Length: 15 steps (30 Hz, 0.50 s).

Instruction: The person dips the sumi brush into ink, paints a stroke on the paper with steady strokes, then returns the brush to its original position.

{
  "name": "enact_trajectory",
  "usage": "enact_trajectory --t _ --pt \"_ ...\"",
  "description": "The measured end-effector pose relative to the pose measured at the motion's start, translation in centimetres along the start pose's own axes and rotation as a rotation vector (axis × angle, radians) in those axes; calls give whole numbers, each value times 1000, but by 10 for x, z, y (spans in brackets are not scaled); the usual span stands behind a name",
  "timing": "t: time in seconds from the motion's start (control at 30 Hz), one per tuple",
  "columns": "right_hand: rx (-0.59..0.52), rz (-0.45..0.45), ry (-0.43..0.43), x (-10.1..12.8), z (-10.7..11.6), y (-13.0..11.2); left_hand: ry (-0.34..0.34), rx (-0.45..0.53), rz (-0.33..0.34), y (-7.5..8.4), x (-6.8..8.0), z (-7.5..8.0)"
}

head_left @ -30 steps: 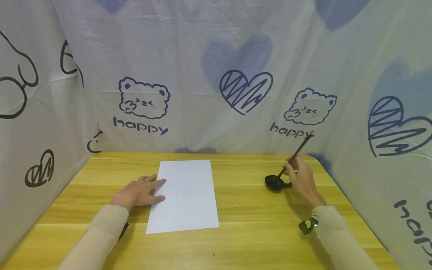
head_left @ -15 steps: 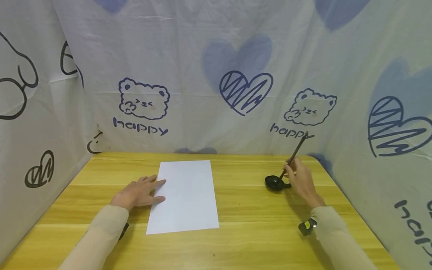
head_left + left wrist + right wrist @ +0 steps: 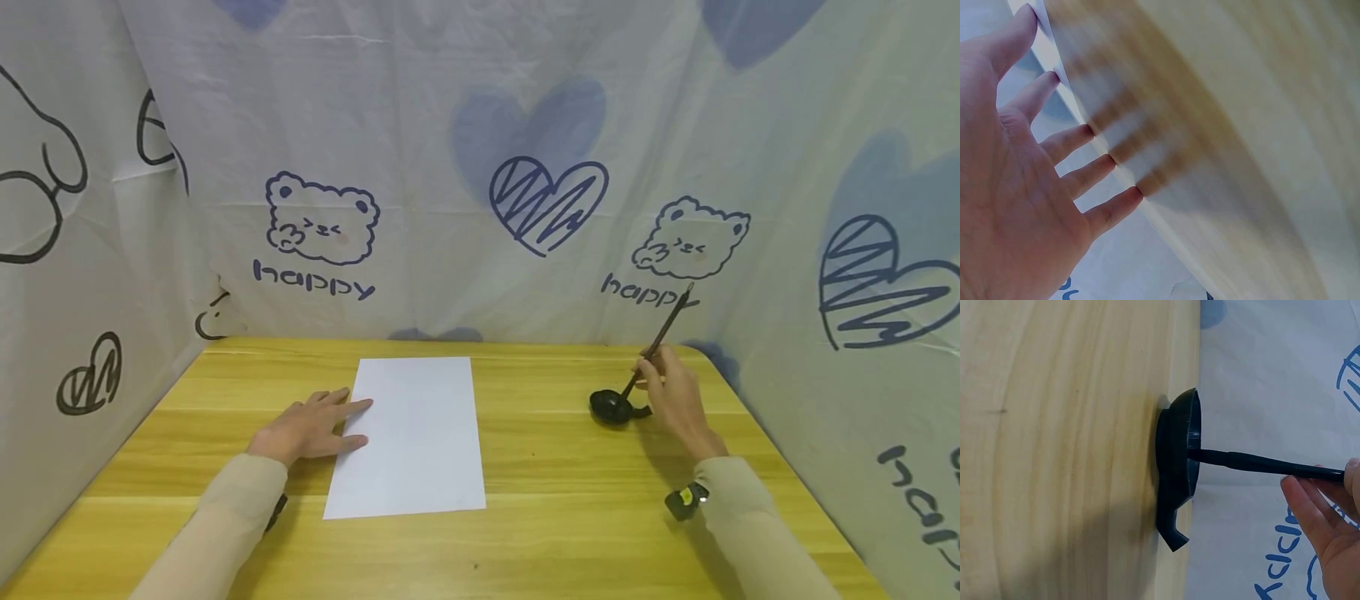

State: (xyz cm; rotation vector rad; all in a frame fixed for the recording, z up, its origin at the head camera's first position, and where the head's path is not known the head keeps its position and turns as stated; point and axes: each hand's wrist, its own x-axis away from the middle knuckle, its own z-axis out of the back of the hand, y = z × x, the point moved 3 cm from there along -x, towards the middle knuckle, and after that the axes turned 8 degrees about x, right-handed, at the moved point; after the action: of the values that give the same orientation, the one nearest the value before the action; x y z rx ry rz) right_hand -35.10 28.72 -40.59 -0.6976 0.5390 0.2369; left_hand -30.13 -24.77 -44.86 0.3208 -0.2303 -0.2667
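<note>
While spread left fingers (image 3: 351, 408) touch paper (image 3: 416, 450), the brush (image 3: 672, 320) slants, pinched between right fingers (image 3: 1305, 509).

Draped booth (image 3: 150, 250) — printed cloth (image 3: 435, 283), table (image 3: 562, 517)

Lower tip of the black brush (image 3: 1260, 464) hidden inside the dish (image 3: 1172, 456); dish contents too dark to tell. Right wrist view: right hand (image 3: 1334, 540) cropped at the edge. Left wrist view: left hand (image 3: 1016, 187) cropped, paper (image 3: 1049, 47) only a sliver, surface (image 3: 1235, 125) grain blurred. Head view: sleeves (image 3: 213, 529) run off the bottom.
</note>
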Motion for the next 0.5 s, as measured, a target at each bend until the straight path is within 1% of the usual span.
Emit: enact_trajectory --t 0.23,0.5 --pt "-13 8 2 -1 1 0 -1 -3 -2 1 0 0" --pt "8 3 0 -1 2 0 -1 -11 -2 0 -2 -1"
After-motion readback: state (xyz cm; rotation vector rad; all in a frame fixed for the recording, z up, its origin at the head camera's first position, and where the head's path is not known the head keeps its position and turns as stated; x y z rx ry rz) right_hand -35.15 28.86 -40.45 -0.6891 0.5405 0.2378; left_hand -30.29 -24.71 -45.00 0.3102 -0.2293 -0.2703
